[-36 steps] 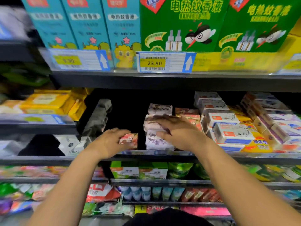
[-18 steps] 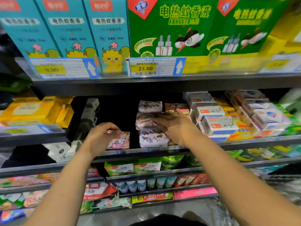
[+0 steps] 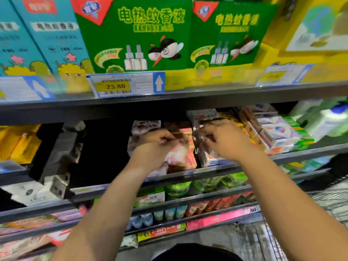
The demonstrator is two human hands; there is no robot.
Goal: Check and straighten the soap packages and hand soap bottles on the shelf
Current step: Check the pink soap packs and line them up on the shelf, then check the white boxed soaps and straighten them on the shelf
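Pink soap package [image 3: 183, 157] stands near the front edge of the middle shelf [image 3: 293, 157], about halfway along it. The left grip [image 3: 152, 152] pinches it at the top, fingers curled round the wrapper. Just beside it to the right, the right grip [image 3: 227, 143] closes its curled fingers on a clear-wrapped soap pack [image 3: 204, 155] in the next stack; motion blur hides the pack's print. White soap boxes [image 3: 276, 132] lie stacked towards the right end of the same shelf. White and green bottles [image 3: 327, 119] stand at its far right edge, too blurred to read. Yellow packs [image 3: 20, 146] sit on a neighbouring shelf at the left. On the shelf above, green boxes [image 3: 139, 34] stand upright behind a yellow price tag [image 3: 115, 86] reading 23.80.
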